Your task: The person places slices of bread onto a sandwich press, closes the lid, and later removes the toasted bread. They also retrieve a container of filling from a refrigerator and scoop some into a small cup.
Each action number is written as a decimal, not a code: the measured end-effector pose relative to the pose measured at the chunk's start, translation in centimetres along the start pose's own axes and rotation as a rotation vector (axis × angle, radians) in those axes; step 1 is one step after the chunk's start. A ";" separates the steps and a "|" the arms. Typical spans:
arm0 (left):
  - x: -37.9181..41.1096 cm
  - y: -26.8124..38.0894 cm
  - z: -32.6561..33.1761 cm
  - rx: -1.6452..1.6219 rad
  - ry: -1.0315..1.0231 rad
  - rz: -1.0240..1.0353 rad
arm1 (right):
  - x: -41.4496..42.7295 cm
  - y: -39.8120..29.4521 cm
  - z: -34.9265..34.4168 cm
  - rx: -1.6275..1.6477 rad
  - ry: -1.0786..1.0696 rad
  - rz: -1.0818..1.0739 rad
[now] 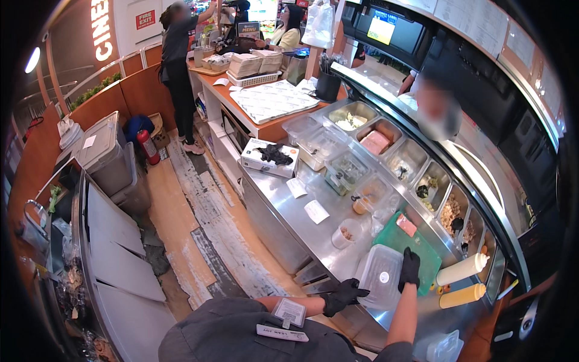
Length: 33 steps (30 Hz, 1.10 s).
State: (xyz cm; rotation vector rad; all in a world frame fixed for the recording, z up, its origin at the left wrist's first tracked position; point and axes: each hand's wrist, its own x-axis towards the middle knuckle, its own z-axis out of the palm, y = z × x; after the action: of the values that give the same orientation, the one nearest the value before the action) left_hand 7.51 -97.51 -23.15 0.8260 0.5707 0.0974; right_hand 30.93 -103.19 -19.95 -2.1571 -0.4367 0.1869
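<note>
A translucent lidded plastic container (381, 277) with a round white sticker sits at the counter's front edge, between my black-gloved hands. My left hand (344, 296) grips its near left corner. Along its right side, my right hand (410, 268) holds the edge, with the fingers pointing away from me. Partly under the container and my right hand lies a green cutting board (427, 258). A small block of pink sliced meat (406, 225) rests on the board's far end. The container's contents are hard to make out through the plastic.
A clear cup (347, 233) of brown food stands left of the board. Two squeeze bottles, cream (462, 269) and yellow (462, 295), lean at the right. Metal food pans (375, 139) line the back. A glove box (270, 157) sits farther left. One person (178, 59) stands at the far counter.
</note>
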 end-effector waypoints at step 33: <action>-36.7 -17.5 -55.6 0.420 0.960 -0.043 | -18.8 13.9 22.4 0.470 -0.002 0.355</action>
State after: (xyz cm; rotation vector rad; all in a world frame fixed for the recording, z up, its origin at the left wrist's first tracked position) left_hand -54.57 -83.27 -49.38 1.1607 1.5483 0.3520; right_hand 10.37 -100.72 -44.83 -1.7515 0.0014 0.4438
